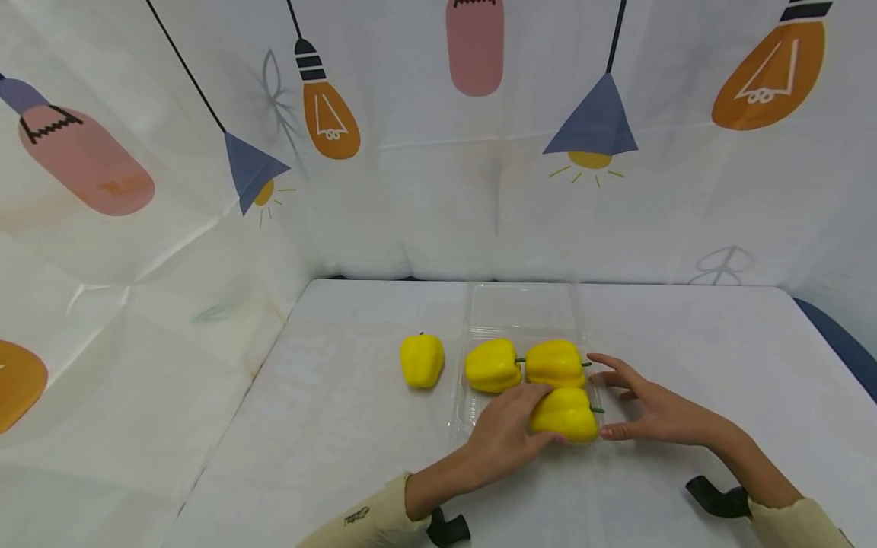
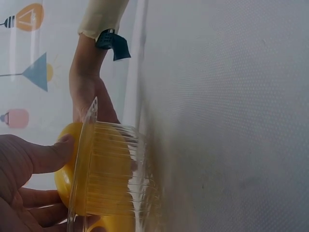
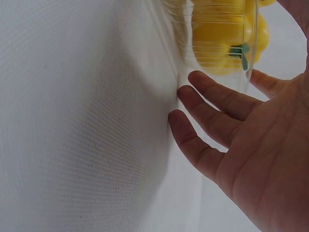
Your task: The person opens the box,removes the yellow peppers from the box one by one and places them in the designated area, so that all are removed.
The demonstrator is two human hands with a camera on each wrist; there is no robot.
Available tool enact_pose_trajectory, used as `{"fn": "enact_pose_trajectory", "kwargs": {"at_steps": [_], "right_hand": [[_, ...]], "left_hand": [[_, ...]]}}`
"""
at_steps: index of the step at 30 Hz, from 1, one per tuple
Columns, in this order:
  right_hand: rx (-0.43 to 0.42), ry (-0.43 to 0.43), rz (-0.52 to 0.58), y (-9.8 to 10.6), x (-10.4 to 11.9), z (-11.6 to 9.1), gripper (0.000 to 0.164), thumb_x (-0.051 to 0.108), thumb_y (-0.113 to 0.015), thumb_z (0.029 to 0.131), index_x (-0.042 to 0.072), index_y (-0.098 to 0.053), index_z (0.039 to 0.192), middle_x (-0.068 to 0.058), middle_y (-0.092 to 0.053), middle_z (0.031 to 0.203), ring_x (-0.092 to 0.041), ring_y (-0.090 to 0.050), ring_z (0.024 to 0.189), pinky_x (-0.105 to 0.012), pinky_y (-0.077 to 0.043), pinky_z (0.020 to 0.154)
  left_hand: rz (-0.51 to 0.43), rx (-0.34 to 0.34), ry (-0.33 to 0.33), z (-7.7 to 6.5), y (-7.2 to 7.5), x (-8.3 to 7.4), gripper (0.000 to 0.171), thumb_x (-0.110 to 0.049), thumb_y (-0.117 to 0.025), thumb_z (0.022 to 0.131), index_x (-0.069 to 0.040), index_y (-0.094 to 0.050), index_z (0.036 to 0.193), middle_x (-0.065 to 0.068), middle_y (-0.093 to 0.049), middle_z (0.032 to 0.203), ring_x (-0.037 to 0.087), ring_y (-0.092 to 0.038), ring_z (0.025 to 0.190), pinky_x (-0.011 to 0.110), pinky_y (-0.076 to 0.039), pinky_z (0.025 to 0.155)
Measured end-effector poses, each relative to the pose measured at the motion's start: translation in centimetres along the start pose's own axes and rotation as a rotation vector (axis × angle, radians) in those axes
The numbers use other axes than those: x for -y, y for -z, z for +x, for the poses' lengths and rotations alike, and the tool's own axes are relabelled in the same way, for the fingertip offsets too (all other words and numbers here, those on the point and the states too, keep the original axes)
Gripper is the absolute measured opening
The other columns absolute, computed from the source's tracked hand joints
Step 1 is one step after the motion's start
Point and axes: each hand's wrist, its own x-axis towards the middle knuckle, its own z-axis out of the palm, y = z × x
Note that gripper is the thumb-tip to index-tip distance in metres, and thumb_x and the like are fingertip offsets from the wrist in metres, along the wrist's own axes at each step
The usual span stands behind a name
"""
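A clear plastic clamshell box (image 1: 466, 415) lies with its lid (image 1: 522, 306) folded back on the table. Inside its base are three yellow bell peppers: one at the back left (image 1: 490, 367), another at the back right (image 1: 553, 362), and a third at the front right (image 1: 567, 415). My left hand (image 1: 505, 428) grips the front right pepper, thumb on the near side and fingers over its left end; the left wrist view shows the thumb against its yellow side (image 2: 65, 181). Beside the box's right wall, my right hand (image 1: 654, 411) has spread fingers and holds nothing.
Another yellow bell pepper (image 1: 421, 361) stands on the white table (image 1: 342, 426) left of the box. A patterned white cloth (image 1: 438, 198) hangs behind and along the left side. Dark wrist mounts (image 1: 718, 498) stick out below both sleeves.
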Motion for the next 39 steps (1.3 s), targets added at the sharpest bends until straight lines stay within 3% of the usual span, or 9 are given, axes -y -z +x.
{"fn": "enact_pose_trajectory", "kwargs": {"at_steps": [12, 21, 26, 33, 39], "right_hand": [[-0.004, 0.002, -0.002, 0.0, 0.3, 0.0, 0.100, 0.042, -0.077, 0.075, 0.022, -0.012, 0.149, -0.010, -0.049, 0.135, -0.032, -0.049, 0.119, -0.040, -0.049, 0.088], [0.008, -0.015, 0.014, 0.1, 0.2, 0.0, 0.099, 0.041, -0.076, 0.076, 0.024, -0.012, 0.149, -0.010, -0.047, 0.136, -0.032, -0.048, 0.120, -0.046, -0.047, 0.089], [0.003, -0.022, 0.011, 0.1, 0.0, 0.0, 0.100, 0.044, -0.076, 0.075, 0.023, -0.013, 0.149, -0.009, -0.048, 0.135, -0.031, -0.048, 0.120, -0.047, -0.046, 0.090], [-0.002, -0.021, -0.019, 0.2, -0.1, -0.1, 0.103, 0.043, -0.078, 0.074, 0.025, -0.012, 0.150, -0.006, -0.047, 0.136, -0.029, -0.048, 0.120, -0.042, -0.047, 0.091], [-0.009, -0.021, -0.040, 0.1, -0.1, -0.1, 0.103, 0.044, -0.078, 0.073, 0.025, -0.012, 0.150, -0.006, -0.048, 0.136, -0.027, -0.049, 0.119, -0.040, -0.047, 0.091]], "left_hand": [[-0.019, -0.006, -0.009, 0.0, 0.0, 0.2, 0.057, -0.043, -0.065, 0.085, -0.016, -0.048, 0.132, -0.007, -0.055, 0.129, 0.004, -0.051, 0.116, 0.025, -0.038, 0.101], [-0.058, -0.006, -0.010, 0.0, -0.1, 0.4, 0.055, -0.040, -0.065, 0.087, -0.013, -0.048, 0.132, -0.004, -0.056, 0.128, 0.004, -0.052, 0.114, 0.022, -0.040, 0.098], [-0.115, 0.014, 0.023, 0.0, -0.1, 0.6, 0.055, -0.039, -0.063, 0.088, -0.013, -0.048, 0.133, -0.004, -0.055, 0.129, 0.004, -0.051, 0.115, 0.022, -0.040, 0.098], [-0.271, 0.016, 0.127, 0.3, 0.6, 0.5, 0.055, -0.047, -0.060, 0.086, -0.018, -0.051, 0.132, -0.010, -0.054, 0.130, 0.001, -0.051, 0.115, 0.024, -0.042, 0.097], [-0.245, 0.031, 0.122, 0.4, 1.5, 0.2, 0.059, -0.047, -0.064, 0.083, -0.016, -0.052, 0.132, -0.009, -0.054, 0.131, 0.002, -0.050, 0.118, 0.025, -0.040, 0.099]]}}
